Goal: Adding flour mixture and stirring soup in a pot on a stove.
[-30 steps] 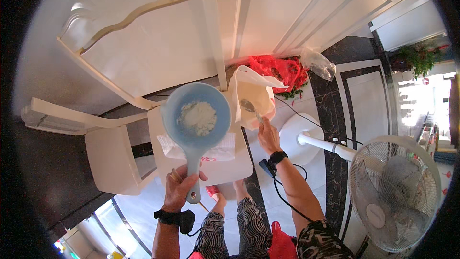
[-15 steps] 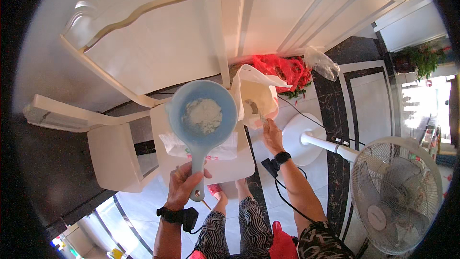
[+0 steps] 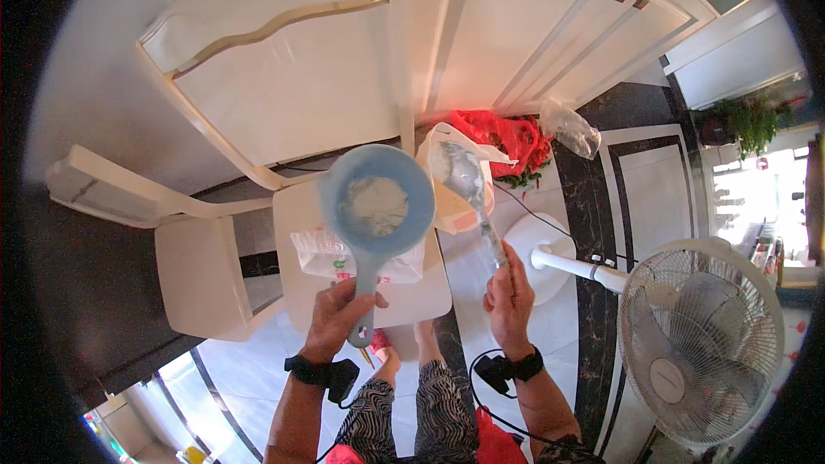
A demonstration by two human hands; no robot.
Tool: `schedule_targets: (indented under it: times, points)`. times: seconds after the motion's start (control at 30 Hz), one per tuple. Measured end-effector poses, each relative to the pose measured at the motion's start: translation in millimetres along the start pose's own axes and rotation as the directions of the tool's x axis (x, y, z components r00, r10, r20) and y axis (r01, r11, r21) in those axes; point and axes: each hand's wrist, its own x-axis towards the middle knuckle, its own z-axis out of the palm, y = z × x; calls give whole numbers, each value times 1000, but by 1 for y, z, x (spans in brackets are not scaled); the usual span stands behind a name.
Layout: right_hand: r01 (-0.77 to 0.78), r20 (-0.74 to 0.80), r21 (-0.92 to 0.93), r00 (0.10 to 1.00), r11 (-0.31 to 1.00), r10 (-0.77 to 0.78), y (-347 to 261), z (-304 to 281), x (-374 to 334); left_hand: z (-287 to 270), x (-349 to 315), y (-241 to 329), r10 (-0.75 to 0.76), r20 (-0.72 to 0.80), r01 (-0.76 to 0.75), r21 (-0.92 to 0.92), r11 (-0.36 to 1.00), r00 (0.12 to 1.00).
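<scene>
L hand is gripping blue sieve by its handle, flour inside, w/ bowl just above; looks light, spillable. R hand is pinching spoon handle-end over bag.

Your left hand holds the strainer up over the small table, with powder lying in its bowl and a plastic bag on the table beneath it. To the strainer's right, your right hand holds a spoon that reaches into the open sack. A chair stands left of the table, a fan far right, and cabinet doors behind everything.
</scene>
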Motion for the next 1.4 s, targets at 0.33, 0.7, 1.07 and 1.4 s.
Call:
schedule_targets:
  times: [0.33,0.7,1.07,1.4]
  points:
    - [448,198,-448,893,774,-403,7,15,-6,8,-3,6,-8,0,8,-53,999,1000]
    - [-267,-19,257,960,929,281,64,-9,60,8,-11,4,19,-85,-22,-31,999,996]
    - [490,280,-806,809,331,-516,92,4,114,14,-69,2,72,-178,-119,-270,956,981]
    - [277,803,-231,596,932,22,-24,118,-190,-2,-190,-33,105,-200,-176,-384,906,974]
